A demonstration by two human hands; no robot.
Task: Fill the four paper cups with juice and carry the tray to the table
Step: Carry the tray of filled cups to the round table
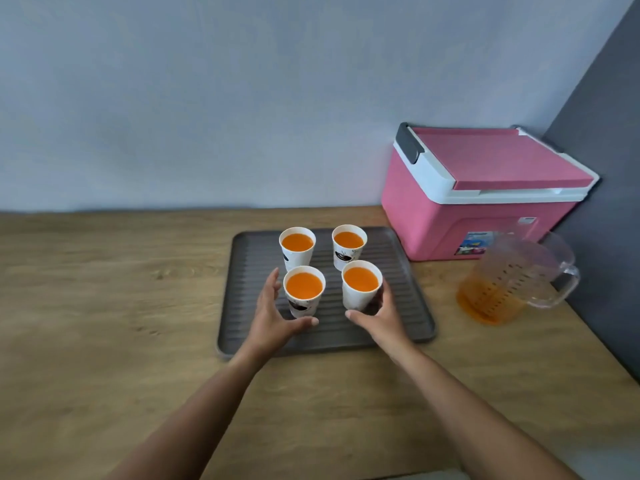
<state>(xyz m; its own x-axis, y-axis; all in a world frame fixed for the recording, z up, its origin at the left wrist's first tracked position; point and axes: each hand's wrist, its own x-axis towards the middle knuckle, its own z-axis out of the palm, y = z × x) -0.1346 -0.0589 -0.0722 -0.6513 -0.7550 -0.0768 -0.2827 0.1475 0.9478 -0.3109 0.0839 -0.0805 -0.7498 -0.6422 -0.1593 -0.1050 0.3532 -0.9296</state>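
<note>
Several white paper cups filled with orange juice stand on a grey ribbed tray (412,306). The far-left cup (297,249) and far-right cup (348,247) stand untouched. My left hand (273,320) cups around the near-left cup (304,292), fingers spread to its left and thumb in front, with a small gap to the cup. My right hand (379,318) wraps the lower part of the near-right cup (361,285), fingers on its right side, thumb at its front base.
A clear plastic jug (509,282) holding a little orange juice stands right of the tray. A pink cooler box (481,199) with a white rim sits behind it, against the wall. Bare wooden countertop (104,289) stretches to the left. A dark wall closes the right side.
</note>
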